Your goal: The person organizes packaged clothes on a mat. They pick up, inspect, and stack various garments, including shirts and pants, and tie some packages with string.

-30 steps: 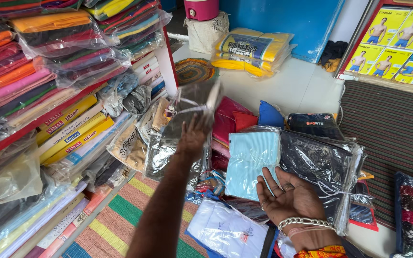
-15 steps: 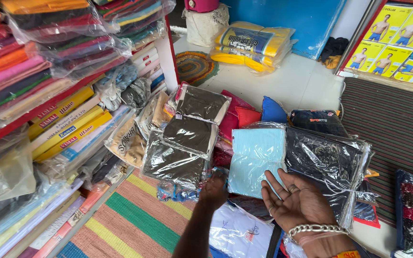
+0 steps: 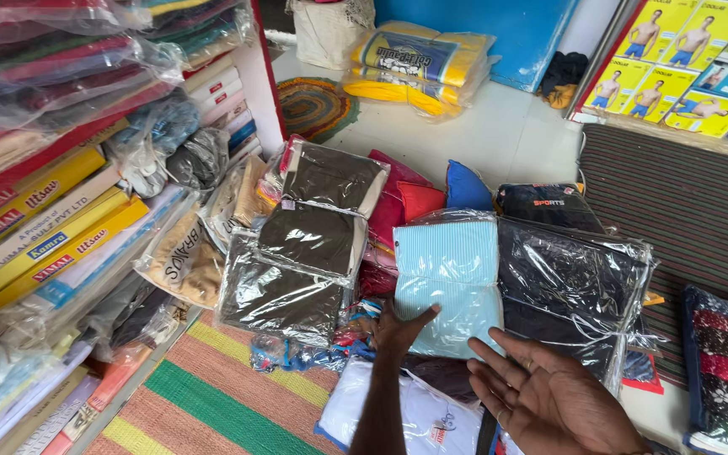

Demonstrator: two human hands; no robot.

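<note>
My left hand (image 3: 399, 327) reaches forward with fingers spread and holds nothing; its thumb lies at the lower left edge of a light blue garment packet (image 3: 452, 274). To its right, my right hand (image 3: 541, 396) is held palm up, fingers apart and empty, in front of black garments in clear plastic (image 3: 570, 278). Left of the left hand lies an overlapping row of dark brown garment packets (image 3: 297, 253) in clear plastic. A white packet (image 3: 419, 417) lies under my left forearm.
Shelves (image 3: 52, 227) on the left hold boxed and plastic-wrapped clothes. A striped mat (image 3: 212, 396) covers the floor below them. Behind lie red and blue cushions (image 3: 431, 194), a round woven mat (image 3: 318, 105), yellow-blue packets (image 3: 419, 63), yellow boxes (image 3: 684, 59) and a dark ribbed mat (image 3: 684, 202).
My left hand held a dark packet up over the pile, left it there, then drew back and down toward the light blue packet. My right hand stayed palm up.
</note>
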